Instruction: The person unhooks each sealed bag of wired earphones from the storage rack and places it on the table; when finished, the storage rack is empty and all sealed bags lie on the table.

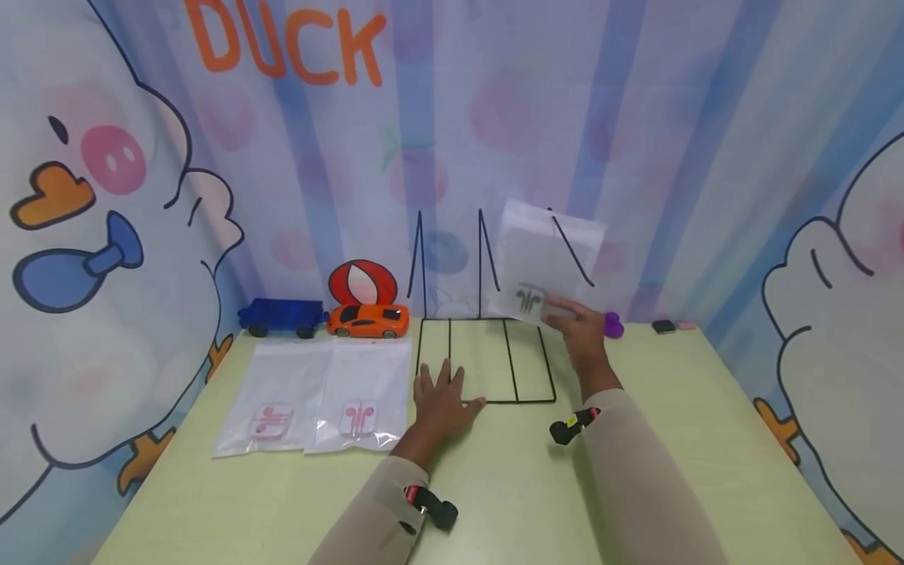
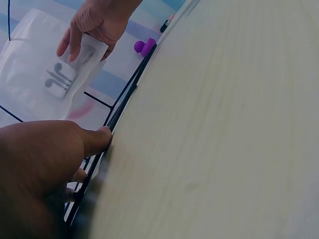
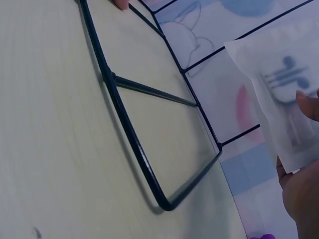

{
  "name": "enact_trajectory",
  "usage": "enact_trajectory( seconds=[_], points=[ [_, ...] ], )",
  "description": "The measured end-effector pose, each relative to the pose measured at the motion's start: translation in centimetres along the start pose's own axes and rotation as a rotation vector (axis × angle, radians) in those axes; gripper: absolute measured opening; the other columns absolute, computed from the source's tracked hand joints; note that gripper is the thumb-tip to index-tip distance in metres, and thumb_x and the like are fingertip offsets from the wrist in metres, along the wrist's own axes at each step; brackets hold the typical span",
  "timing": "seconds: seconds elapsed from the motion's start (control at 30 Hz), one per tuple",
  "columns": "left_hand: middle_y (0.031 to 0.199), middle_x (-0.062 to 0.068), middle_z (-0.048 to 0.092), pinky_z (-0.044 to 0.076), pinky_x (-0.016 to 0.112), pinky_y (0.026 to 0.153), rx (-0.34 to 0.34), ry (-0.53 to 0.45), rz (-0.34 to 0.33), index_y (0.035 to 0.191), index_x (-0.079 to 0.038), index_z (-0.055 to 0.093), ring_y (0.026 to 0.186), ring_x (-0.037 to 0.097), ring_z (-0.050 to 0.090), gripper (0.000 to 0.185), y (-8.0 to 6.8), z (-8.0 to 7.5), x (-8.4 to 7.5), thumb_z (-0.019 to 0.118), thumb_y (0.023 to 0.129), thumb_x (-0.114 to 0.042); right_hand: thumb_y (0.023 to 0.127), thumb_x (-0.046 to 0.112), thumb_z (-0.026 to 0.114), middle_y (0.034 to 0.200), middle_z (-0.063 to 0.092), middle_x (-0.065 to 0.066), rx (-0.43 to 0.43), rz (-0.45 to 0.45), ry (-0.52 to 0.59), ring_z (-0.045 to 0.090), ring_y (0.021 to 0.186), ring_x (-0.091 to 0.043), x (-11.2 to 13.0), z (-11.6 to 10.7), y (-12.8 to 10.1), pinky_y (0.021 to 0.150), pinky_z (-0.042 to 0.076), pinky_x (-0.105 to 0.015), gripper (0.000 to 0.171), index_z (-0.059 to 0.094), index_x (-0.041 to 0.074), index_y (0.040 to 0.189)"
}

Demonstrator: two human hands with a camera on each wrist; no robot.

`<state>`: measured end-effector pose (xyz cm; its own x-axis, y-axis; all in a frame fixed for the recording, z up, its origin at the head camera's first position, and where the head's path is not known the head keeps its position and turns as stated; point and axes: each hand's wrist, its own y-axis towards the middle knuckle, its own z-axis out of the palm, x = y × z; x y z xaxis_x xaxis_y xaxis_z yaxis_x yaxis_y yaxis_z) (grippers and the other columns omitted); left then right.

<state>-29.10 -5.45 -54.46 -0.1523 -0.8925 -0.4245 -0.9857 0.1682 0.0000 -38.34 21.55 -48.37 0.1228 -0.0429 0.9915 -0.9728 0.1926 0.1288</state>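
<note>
Right hand (image 1: 581, 328): fingers (image 2: 75, 42) and thumb pinching the lower corner of a clear packet with grey earphones (image 1: 547, 263), held upright at the right end of the black wire rack (image 1: 487, 357), against its rightmost slanted prong. In the right wrist view, thumb tip (image 3: 309, 102) over the packet's (image 3: 279, 94) edge, palm below it. In the left wrist view, same packet (image 2: 45, 79) seen from the side, earphone print just beside the fingertips.

Left hand (image 1: 443, 404): fingers straight and spread, flat on the table (image 1: 706, 439), pressing on the front left corner of the rack's base frame. In the left wrist view, thumb tip (image 2: 102, 137) touching the front wire (image 2: 129, 89).

Rack: flat rectangular base with two cross wires, three upright prongs at the back near the curtain. No packet in the left or middle slot.

Left of the rack, flat on the table, side by side and touching: two clear packets with pink earphones, one (image 1: 271, 400) farther left, the other (image 1: 362, 400) just beside the left hand.

Behind those, at the table's back edge: blue toy truck (image 1: 281, 315), orange toy car (image 1: 368, 320) just right of it.

Right of the right hand, partly hidden: small purple object (image 1: 613, 325). Farther right at the back edge: small dark object (image 1: 664, 326), too small to identify.

Backdrop: striped printed curtain (image 1: 452, 118) with cartoon ducks and orange lettering.

Black wrist-camera clips on both beige sleeves (image 1: 636, 471).
</note>
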Motion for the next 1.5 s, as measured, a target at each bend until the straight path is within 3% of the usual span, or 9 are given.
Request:
enact_trajectory(
  seconds=[0.17, 0.37, 0.6, 0.73, 0.87, 1.07, 1.3, 1.5],
  points=[
    [0.181, 0.019, 0.026, 0.011, 0.069, 0.135, -0.007, -0.02, -0.004, 0.168, -0.009, 0.043, 0.167, 0.059, 0.008, 0.08, 0.1, 0.1, 0.0, 0.061, 0.105, -0.056, 0.087, 0.001, 0.089, 0.117, 0.084, -0.005, -0.077, -0.037, 0.029, 0.075, 0.114, -0.016, -0.1, 0.7, -0.2, 0.106, 0.057, -0.029, 0.038, 0.08, 0.0, 0.125],
    [0.181, 0.018, 0.029, 0.014, 0.069, 0.135, -0.027, -0.005, 0.0, 0.166, -0.01, 0.046, 0.167, 0.059, 0.011, 0.079, 0.1, 0.0, -0.1, 0.061, 0.106, -0.057, 0.087, 0.008, 0.091, 0.112, 0.085, 0.002, -0.085, -0.056, 0.035, 0.072, 0.117, -0.013, -0.1, 0.3, -0.4, 0.12, 0.049, -0.04, 0.032, 0.083, 0.005, 0.118],
    [0.181, 0.018, 0.028, 0.013, 0.068, 0.136, -0.012, -0.01, -0.013, 0.167, -0.01, 0.045, 0.167, 0.057, 0.01, 0.079, 0.1, -0.2, -0.3, 0.062, 0.106, -0.057, 0.089, 0.017, 0.092, 0.115, 0.084, 0.006, -0.053, -0.049, -0.029, 0.07, 0.129, -0.018, -0.3, -1.3, -0.3, 0.115, 0.053, -0.034, 0.038, 0.082, 0.007, 0.124],
    [0.181, 0.018, 0.029, 0.014, 0.068, 0.136, -0.011, -0.006, -0.014, 0.167, -0.011, 0.046, 0.167, 0.057, 0.011, 0.079, -0.1, -0.3, -0.3, 0.062, 0.105, -0.057, 0.09, 0.015, 0.091, 0.11, 0.084, 0.013, -0.032, -0.065, -0.051, 0.071, 0.125, -0.012, 0.3, -2.1, -0.7, 0.105, 0.057, -0.024, 0.038, 0.081, 0.005, 0.125],
    [0.18, 0.019, 0.03, 0.014, 0.069, 0.135, -0.014, -0.01, -0.011, 0.166, -0.009, 0.047, 0.167, 0.058, 0.012, 0.078, -0.2, -0.1, -0.3, 0.064, 0.105, -0.056, 0.091, 0.009, 0.089, 0.102, 0.082, 0.019, 0.003, -0.088, -0.066, 0.076, 0.101, -0.002, 0.8, -3.0, -0.7, 0.085, 0.061, -0.018, 0.034, 0.081, 0.003, 0.125],
    [0.18, 0.018, 0.03, 0.015, 0.068, 0.135, -0.027, -0.001, -0.007, 0.165, -0.01, 0.047, 0.167, 0.058, 0.013, 0.078, -0.2, 0.0, -0.2, 0.062, 0.105, -0.057, 0.096, 0.021, 0.087, 0.116, 0.081, 0.01, 0.07, -0.082, -0.19, 0.075, 0.103, -0.003, 1.6, -4.9, -0.9, 0.09, 0.058, -0.019, 0.037, 0.08, 0.01, 0.13],
    [0.18, 0.018, 0.031, 0.015, 0.069, 0.134, -0.024, 0.0, 0.0, 0.165, -0.01, 0.047, 0.166, 0.058, 0.013, 0.078, -0.1, 0.1, -0.3, 0.063, 0.105, -0.057, 0.094, 0.025, 0.089, 0.105, 0.081, 0.017, 0.098, -0.093, -0.256, 0.075, 0.101, -0.001, 2.1, -6.7, -1.7, 0.09, 0.057, -0.017, 0.042, 0.08, 0.007, 0.13],
    [0.181, 0.017, 0.028, 0.014, 0.067, 0.136, -0.017, 0.008, -0.014, 0.167, -0.012, 0.045, 0.167, 0.057, 0.01, 0.078, 0.0, 0.2, -0.2, 0.06, 0.106, -0.058, 0.094, 0.026, 0.089, 0.117, 0.073, 0.026, 0.108, -0.111, -0.292, 0.062, 0.128, -0.004, 2.7, -7.8, -2.3, 0.1, 0.052, -0.016, 0.043, 0.078, 0.004, 0.13]
  ],
)
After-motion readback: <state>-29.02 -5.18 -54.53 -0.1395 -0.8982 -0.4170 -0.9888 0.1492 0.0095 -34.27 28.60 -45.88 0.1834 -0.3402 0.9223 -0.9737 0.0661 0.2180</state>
